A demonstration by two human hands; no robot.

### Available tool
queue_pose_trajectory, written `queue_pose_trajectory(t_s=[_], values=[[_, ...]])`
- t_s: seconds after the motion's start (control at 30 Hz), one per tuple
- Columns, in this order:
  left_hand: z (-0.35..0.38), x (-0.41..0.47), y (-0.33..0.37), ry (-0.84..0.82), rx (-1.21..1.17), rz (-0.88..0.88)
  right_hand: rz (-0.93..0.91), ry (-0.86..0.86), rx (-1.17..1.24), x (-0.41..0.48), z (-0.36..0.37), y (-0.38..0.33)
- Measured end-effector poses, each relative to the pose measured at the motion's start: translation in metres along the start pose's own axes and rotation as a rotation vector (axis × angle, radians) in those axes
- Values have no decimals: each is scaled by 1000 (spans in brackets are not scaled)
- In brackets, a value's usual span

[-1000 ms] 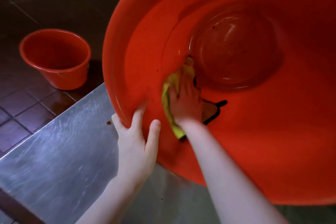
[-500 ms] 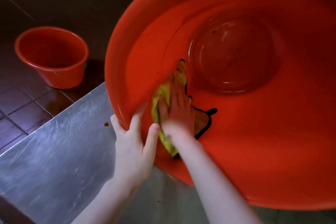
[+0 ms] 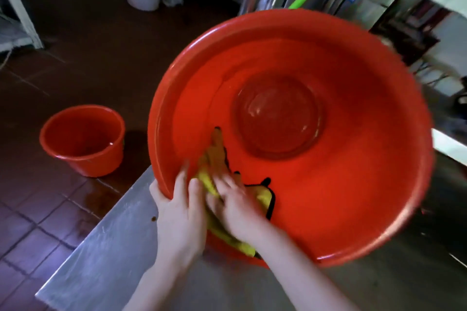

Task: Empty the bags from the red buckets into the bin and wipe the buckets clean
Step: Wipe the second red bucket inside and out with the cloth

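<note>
large red plastic bucket [image 3: 328,171] rim is clamped by left hand [image 3: 180,217] fingers | yellow black-edged cloth [image 3: 207,182] is pressed by right hand [image 3: 237,212], fingers spread

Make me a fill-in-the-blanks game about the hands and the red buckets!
1. The black-trimmed cloth under the right hand is coloured ____.
2. The left hand grips the big red plastic bucket by its ____.
3. The smaller red bucket stands on the tiled ____.
Missing words: yellow; rim; floor.
</note>
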State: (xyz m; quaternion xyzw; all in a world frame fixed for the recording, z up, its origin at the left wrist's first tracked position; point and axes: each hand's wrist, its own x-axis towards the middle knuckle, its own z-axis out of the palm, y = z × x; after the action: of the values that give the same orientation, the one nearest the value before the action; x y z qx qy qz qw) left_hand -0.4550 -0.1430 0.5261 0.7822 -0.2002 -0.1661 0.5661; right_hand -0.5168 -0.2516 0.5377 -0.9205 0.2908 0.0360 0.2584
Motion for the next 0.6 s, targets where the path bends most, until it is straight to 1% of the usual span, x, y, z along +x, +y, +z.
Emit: queue_pose_trajectory(t_s=[0.07, 0.13, 0.23, 0.3, 0.4, 0.47, 0.6], values=[[-12, 14, 17, -1, 42, 37, -38, -88, 45, -22, -18, -14], [-25, 22, 35, -40, 96, 87, -37, -139, 91, -38, -43, -24], [-43, 33, 65, -116, 245, 203, -6, -136, 80, -61, -73, -32], [-55, 41, 83, -190, 348, 292, 59, -108, 62, -76, -80, -31], [-68, 52, 107, -288, 464, 427, 148, -12, 86, -94, -79, -27], [-70, 54, 121, -333, 500, 487, 204, 97, 139, -102, -76, -24], [-58, 64, 144, -346, 518, 575, 300, 348, 382, -111, -76, -18]])
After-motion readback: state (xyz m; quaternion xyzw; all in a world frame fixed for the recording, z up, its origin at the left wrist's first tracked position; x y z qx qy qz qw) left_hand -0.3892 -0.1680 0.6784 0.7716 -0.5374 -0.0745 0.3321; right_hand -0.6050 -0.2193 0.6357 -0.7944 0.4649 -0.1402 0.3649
